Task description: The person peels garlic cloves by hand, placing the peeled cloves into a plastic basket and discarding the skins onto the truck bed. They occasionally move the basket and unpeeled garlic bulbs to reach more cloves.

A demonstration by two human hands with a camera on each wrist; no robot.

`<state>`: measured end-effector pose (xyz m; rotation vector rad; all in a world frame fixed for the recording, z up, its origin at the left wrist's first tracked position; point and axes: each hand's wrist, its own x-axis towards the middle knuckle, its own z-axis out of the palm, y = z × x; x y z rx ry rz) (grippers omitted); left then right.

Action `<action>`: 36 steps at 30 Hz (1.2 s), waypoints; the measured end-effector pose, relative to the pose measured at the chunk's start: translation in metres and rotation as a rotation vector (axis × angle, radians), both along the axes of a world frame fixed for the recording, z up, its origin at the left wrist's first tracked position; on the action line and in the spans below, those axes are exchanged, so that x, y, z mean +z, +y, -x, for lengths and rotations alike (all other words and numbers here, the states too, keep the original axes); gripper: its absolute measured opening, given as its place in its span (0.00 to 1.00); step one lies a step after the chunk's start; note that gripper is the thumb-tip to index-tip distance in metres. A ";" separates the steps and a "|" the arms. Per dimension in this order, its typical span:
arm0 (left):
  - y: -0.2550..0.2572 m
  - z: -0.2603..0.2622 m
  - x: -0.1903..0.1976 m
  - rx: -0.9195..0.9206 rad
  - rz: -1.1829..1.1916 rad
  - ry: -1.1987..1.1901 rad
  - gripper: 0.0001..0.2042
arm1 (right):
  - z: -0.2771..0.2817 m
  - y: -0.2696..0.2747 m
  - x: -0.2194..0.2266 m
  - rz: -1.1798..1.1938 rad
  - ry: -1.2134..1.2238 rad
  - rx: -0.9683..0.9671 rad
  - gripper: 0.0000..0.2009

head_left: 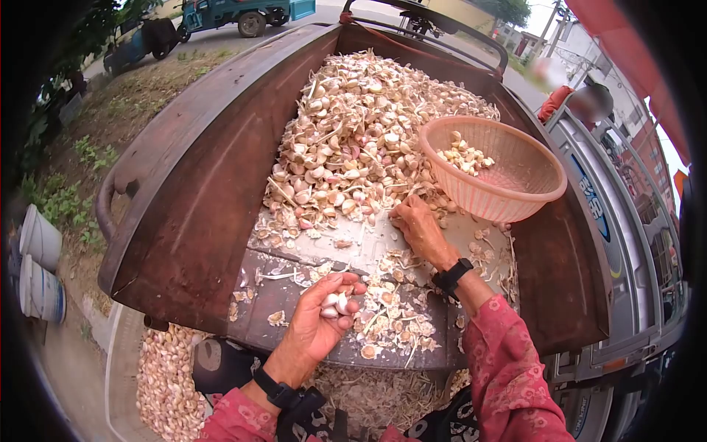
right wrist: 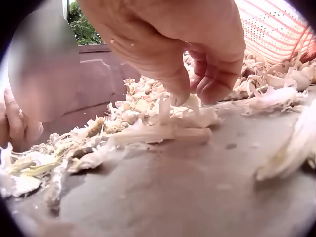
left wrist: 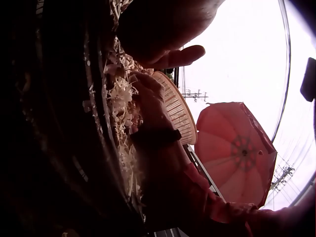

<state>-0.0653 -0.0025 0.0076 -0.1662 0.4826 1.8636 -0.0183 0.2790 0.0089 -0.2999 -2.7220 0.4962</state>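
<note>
Several whitish garlic cloves lie in my left hand, held by its curled fingers with the palm turned up over the metal bed's near end. Farther forward, my right hand reaches down to the front edge of the garlic pile. In the right wrist view, the thumb and fingertips of that hand close about a pale piece of garlic, low among dry skins. The left wrist view is dark, and the left hand's cloves are hidden there.
A pink plastic basket holding some peeled cloves leans on the pile's right side. High metal walls flank the bed. Loose skins litter its near end. Below, a pale crate contains many more cloves.
</note>
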 end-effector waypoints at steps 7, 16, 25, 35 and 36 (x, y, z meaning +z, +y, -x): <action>-0.003 -0.002 0.005 0.045 0.048 0.008 0.11 | -0.061 -0.095 0.085 1.275 -0.006 0.243 0.11; -0.003 -0.005 -0.004 0.021 0.032 -0.008 0.10 | -0.128 -0.208 0.194 1.418 0.277 1.058 0.05; -0.002 -0.005 -0.004 0.031 0.074 0.035 0.10 | -0.126 -0.202 0.211 1.614 0.232 1.358 0.08; -0.004 -0.005 -0.009 0.017 0.047 0.054 0.11 | -0.133 -0.090 0.207 0.877 0.627 0.347 0.10; -0.003 -0.004 -0.008 0.006 0.038 0.046 0.11 | -0.123 -0.058 0.207 0.667 0.677 0.091 0.11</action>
